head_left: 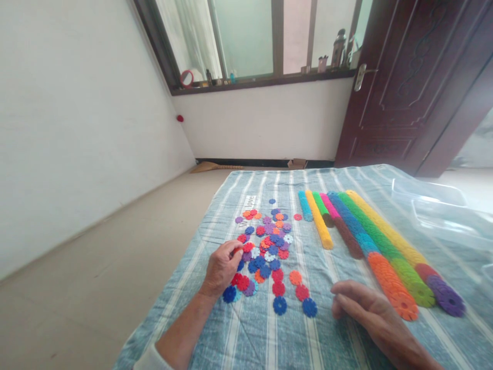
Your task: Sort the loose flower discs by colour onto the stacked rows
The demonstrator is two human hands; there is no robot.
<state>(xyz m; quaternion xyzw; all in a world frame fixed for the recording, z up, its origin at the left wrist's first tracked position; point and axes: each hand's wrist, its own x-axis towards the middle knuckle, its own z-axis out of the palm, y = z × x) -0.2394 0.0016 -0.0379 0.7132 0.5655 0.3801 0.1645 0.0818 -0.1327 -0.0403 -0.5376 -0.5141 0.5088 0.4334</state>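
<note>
Landmark: the pile of flat plastic snowflake discs [265,246], mixed red, blue, purple, orange and white, spread on a blue-and-white striped cloth [269,334] that covers the bench.

Far left of the pile: bare floor [115,267] and a white wall [77,128].

At the pile's near-left edge: left hand [223,267], forearm coming in from the bottom of frame. Its fingers [238,252] are curled down onto the discs, tips pinched at a red disc [246,247] on the pile's edge (whether the disc is actually lifted or only touched, cannot tell). A blue disc [229,294] lies just beside the heel of this hand.

Near side of the pile: loose singles, apart from the main heap, among them two blue discs [280,305] and some red ones [302,292].

Behind the pile: a small white label [250,200] on the cloth.

Right of the pile: long rods of stacked discs [370,241] laid side by side, running away from the viewer; colours include yellow, green, pink, blue, orange and purple. A short yellow rod [319,226] lies nearest the pile.

Right and near side of the pile: right hand [370,308], resting flat on the cloth, fingers loosely extended and relaxed, holding nothing, just beside the orange end of one rod [400,293].

Far right: clear plastic sheeting [442,205] on the cloth; dark wooden door [416,87] behind.
</note>
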